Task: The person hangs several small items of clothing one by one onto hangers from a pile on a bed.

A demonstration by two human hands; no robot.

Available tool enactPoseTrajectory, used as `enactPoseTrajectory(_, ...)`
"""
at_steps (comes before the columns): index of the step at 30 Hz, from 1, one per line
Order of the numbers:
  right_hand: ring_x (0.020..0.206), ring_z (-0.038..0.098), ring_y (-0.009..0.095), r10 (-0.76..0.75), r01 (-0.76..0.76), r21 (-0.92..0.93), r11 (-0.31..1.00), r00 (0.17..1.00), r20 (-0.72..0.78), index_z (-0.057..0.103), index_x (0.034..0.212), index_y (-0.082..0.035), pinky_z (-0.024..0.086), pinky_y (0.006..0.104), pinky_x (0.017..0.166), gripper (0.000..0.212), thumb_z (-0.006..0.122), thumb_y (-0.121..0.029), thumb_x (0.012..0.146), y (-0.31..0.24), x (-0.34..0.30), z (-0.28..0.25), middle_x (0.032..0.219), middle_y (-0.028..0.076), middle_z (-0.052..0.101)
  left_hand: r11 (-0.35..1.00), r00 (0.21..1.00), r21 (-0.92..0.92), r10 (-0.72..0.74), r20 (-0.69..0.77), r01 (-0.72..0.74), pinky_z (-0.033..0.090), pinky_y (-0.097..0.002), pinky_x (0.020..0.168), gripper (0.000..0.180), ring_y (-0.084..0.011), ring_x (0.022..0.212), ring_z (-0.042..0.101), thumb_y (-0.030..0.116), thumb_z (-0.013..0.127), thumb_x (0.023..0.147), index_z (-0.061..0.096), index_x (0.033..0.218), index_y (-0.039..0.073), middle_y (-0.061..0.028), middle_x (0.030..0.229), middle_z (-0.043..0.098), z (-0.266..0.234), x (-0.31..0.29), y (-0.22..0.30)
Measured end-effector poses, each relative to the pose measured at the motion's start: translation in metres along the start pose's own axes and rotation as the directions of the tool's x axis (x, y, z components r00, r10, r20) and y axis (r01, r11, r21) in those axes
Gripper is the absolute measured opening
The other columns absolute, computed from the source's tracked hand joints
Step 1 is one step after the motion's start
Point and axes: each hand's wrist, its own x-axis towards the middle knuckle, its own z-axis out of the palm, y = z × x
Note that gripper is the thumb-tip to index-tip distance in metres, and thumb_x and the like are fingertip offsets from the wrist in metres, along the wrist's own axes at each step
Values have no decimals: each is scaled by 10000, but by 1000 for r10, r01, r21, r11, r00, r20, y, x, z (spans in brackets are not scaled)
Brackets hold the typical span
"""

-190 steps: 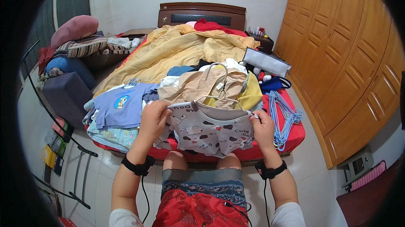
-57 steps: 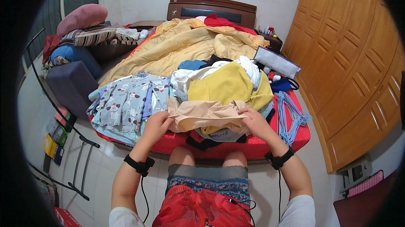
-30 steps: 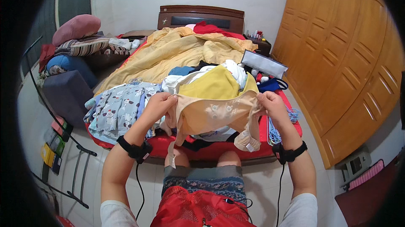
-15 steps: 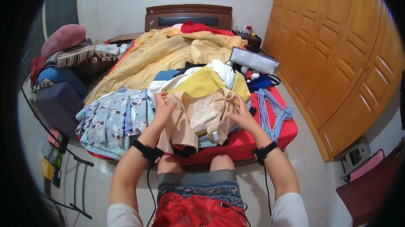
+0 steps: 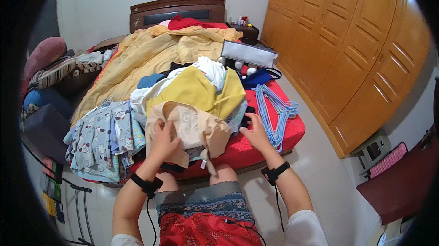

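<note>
The left hand (image 5: 163,141) presses flat on a soft, rumpled beige garment (image 5: 192,129) (thin fabric, folded in a loose bundle) at the near edge of the red bed (image 5: 274,140). The right hand (image 5: 254,132) lies open and empty on the sheet. Beyond lie a yellow garment (image 5: 192,91), blue plastic hangers (image 5: 274,108) and a mustard quilt (image 5: 160,49).

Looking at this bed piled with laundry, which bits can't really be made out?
- Head view: the left hand presses on the beige garment; its underside is folded under.
- Clothes beneath the yellow garment are covered by it.
- The right hand rests by the blue hangers; their count is too tangled.
- Small bottles on the nightstand: too small.
</note>
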Motion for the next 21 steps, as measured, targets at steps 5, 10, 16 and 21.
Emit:
enactPoseTrajectory(5, 1155, 489, 378, 13, -114, -422, 899, 972, -235, 513, 1232, -12, 400, 446, 1007, 506, 677, -161, 776, 64, -13, -60, 1238, 207, 494, 985, 996, -166, -39, 76, 52, 354, -400, 1070, 739, -420, 1276, 385, 205, 700, 764, 387, 1363, -93, -276, 1379, 339, 10, 14, -19)
enactPoseTrajectory(10, 1168, 478, 421, 345, -590, -480, 649, 791, -505, 518, 1244, -51, 400, 484, 996, 469, 639, -174, 807, 92, -15, -88, 1248, 210, 508, 983, 997, -177, -35, 74, 47, 338, -400, 1080, 725, -420, 1279, 377, 206, 694, 775, 390, 1356, -101, -276, 1374, 345, 13, 13, -29)
enactPoseTrajectory(16, 1081, 584, 399, 465, -717, -382, 583, 680, -567, 546, 1202, -30, 471, 481, 915, 459, 636, -220, 794, 141, -13, -103, 1180, 218, 589, 977, 992, -192, -67, 107, 87, 351, -403, 1059, 654, -427, 1263, 389, 215, 674, 786, 409, 1287, -113, -280, 1353, 360, 6, 11, -16)
enactPoseTrajectory(21, 1031, 623, 392, 523, -752, -337, 567, 645, -557, 637, 1073, -21, 483, 470, 891, 327, 607, -206, 805, 147, -11, -99, 1071, 230, 655, 976, 985, -185, -87, 149, 114, 386, -427, 1017, 575, -447, 1220, 410, 216, 653, 783, 431, 1216, -90, -270, 1312, 378, -2, 9, -10)
